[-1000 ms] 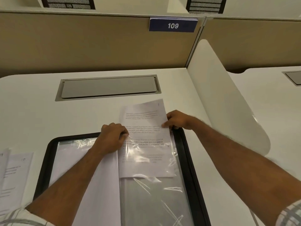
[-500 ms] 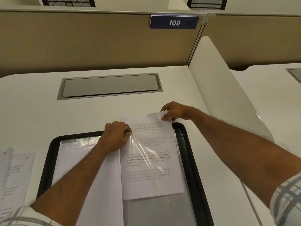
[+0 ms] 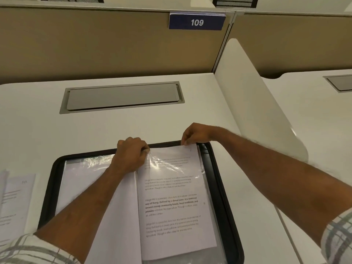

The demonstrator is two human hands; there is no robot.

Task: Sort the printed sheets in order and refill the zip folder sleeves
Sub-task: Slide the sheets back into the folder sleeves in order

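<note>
On the desk's [image 3: 38, 121] left edge, spare sheets [image 3: 17, 202] lie loose, apparently waiting their turn. Beside them the black zip folder [image 3: 50, 187] lies open, its soft rim rounded at the corners. At its far middle the left hand [image 3: 131, 155], fingers curled, grips the glossy, crinkled mouth of the clear sleeve [image 3: 169, 163], likely to hold it open. The printed sheet [image 3: 177, 212], thin matte paper, sits mostly inside that sleeve on the folder's right half. The right hand [image 3: 196, 133] pinches its far right corner, fingertips pressed together, probably to guide it down.

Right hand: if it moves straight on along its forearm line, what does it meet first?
The right hand would cross bare desk, then likely reach the grey cable hatch; depth is unclear.
</note>
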